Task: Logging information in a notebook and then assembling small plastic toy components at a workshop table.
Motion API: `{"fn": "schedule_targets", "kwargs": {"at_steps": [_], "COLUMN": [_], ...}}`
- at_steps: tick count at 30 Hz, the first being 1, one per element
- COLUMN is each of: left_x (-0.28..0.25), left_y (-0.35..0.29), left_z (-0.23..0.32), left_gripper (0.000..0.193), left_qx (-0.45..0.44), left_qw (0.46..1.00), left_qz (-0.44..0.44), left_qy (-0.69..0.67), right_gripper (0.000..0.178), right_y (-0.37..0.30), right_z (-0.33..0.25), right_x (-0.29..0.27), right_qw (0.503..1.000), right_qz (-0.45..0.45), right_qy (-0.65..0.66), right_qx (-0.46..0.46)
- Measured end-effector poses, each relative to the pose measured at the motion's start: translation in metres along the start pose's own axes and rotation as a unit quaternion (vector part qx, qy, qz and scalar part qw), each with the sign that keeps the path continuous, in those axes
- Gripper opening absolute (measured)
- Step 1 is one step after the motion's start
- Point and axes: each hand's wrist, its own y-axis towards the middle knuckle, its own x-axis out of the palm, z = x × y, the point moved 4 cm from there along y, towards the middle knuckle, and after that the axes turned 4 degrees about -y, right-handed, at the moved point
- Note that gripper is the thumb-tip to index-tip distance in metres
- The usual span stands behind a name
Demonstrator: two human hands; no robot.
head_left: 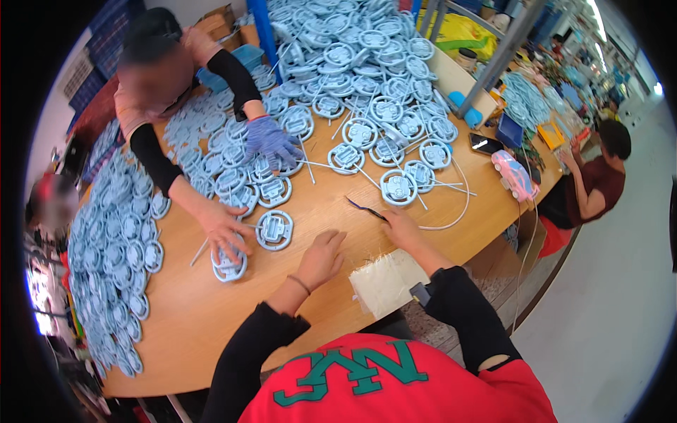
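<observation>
My right hand (pixel 400 227) is closed around a slim dark tool (pixel 365 209), whose thin tip points up and left over the table. It may be tweezers or a small blade; its exact kind is too small to tell. My left hand (pixel 321 261) is low over the wood, back upward, with bent fingers, the thumb apart and nothing visible in it. Ahead of both hands lie light-blue plastic rings like toy steering wheels. The nearest are a wheel part (pixel 398 187) beyond the tool and another wheel part (pixel 274 230) to the left of my left hand.
Across the wooden table (pixel 296 366), a co-worker's bare hand (pixel 226 233) touches one wheel part; their gloved hand (pixel 271 144) reaches into others. Large piles (pixel 345 56) stand behind and at left. A cream cloth pad (pixel 388 282), white cord (pixel 462 208), phone (pixel 486 144) and pink toy car (pixel 515 175) lie rightward.
</observation>
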Motion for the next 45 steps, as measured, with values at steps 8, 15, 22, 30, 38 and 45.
{"fn": "schedule_targets", "kwargs": {"at_steps": [8, 15, 22, 30, 38, 45], "left_x": [0.068, 0.122, 0.112, 0.025, 0.034, 0.046], "left_y": [0.144, 0.193, 0.188, 0.076, 0.041, 0.060], "left_z": [0.013, 0.007, 0.016, 0.025, 0.058, 0.081], "left_gripper": [0.052, 0.053, 0.045, 0.027, 0.028, 0.026], "left_qx": [0.037, 0.002, -0.087, -0.356, -0.291, -0.270], "left_qw": [0.997, 0.972, 0.993, 0.777, 0.686, 0.627], "left_qz": [0.011, -0.001, 0.019, 0.231, 0.294, 0.372], "left_qy": [0.069, 0.233, 0.078, -0.465, -0.598, -0.629], "right_gripper": [0.019, 0.026, 0.021, 0.016, 0.018, 0.019], "right_y": [0.009, -0.031, -0.020, 0.022, 0.033, 0.050], "right_z": [0.009, 0.018, 0.039, 0.031, 0.012, 0.026], "right_x": [0.028, -0.033, -0.090, -0.155, -0.140, -0.141], "right_qw": [0.989, 0.926, 0.930, 0.954, 0.925, 0.850], "right_qz": [-0.135, -0.326, -0.264, -0.160, -0.264, -0.377], "right_qy": [0.039, 0.109, 0.186, 0.220, 0.253, 0.365], "right_qx": [-0.050, -0.153, -0.173, -0.122, -0.104, -0.055]}}
